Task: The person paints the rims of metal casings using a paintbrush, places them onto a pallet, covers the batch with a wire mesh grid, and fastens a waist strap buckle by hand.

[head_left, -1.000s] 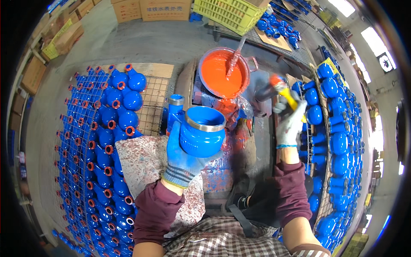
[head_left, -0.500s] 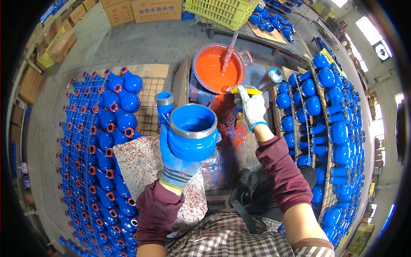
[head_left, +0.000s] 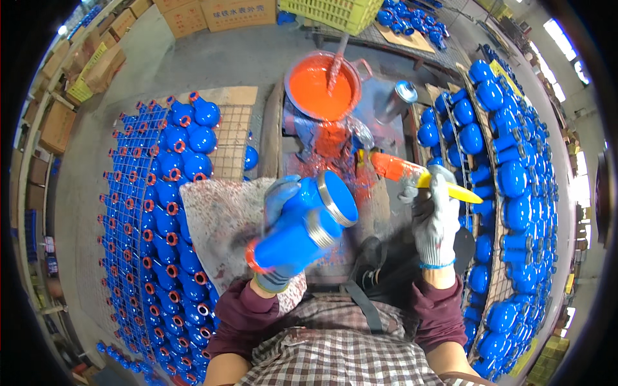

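My left hand [head_left: 281, 192], in a blue-and-white glove, is closed around a blue water meter housing [head_left: 290, 241]. The housing lies tilted, its wide threaded mouth and a smaller threaded pipe end facing right; an orange-red end shows at its lower left. To the right, my gloved right hand [head_left: 438, 215] grips a paintbrush [head_left: 391, 166] by its yellow handle. Orange-red paint coats the bristles, which point left toward the housing without touching it. Beyond both hands stands a pot [head_left: 289, 98] of orange-red paint with a paint-smeared stick [head_left: 335, 69] in it.
A can [head_left: 393, 106] stands right of the pot on the paint-stained bench. Blue housings with orange-red ends [head_left: 199, 138] fill the left rack; more blue housings [head_left: 513, 181] line the right. A paint-spotted sheet [head_left: 215, 212] lies by my left arm. A yellow crate [head_left: 344, 13] stands at the back.
My left hand has tipped the housing from upright onto its side, mouth toward the right. My right hand has moved from the pot's edge nearer to me and rightward, bringing the loaded brush away.
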Motion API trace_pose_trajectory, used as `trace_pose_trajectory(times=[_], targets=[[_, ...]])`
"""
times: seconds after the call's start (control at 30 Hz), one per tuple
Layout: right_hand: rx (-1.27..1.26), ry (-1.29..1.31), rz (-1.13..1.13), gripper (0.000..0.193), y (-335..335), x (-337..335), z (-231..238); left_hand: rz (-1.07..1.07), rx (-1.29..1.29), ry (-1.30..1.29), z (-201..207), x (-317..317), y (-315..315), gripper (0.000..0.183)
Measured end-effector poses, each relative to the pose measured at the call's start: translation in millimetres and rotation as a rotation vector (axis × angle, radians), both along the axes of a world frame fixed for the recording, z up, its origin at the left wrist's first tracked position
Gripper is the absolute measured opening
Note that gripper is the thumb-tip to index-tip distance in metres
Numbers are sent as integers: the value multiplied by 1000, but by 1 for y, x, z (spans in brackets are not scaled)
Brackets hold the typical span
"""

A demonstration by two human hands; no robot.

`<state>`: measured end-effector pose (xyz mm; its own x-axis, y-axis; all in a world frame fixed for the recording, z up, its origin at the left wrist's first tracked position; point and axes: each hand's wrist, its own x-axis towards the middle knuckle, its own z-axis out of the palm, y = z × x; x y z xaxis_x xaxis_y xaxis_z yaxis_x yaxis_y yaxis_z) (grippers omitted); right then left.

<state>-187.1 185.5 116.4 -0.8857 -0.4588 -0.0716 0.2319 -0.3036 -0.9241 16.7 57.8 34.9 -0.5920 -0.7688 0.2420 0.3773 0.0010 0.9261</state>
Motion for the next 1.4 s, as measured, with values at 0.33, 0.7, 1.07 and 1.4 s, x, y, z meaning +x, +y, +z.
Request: trace_pose_trajectory(times=[0.33,0.7,1.07,1.4], targets=[[332,820,139,18,-3,24,72,155,-1035,-124,39,-13,42,45],[244,804,177,10,31,56,84,264,-922,-198,26,-9,42,50],[240,1443,425,26,37,57,97,-98,280,-61,16,3,54,74],[19,821,581,17,43,23,66,-305,823,394,31,3,46,78]])
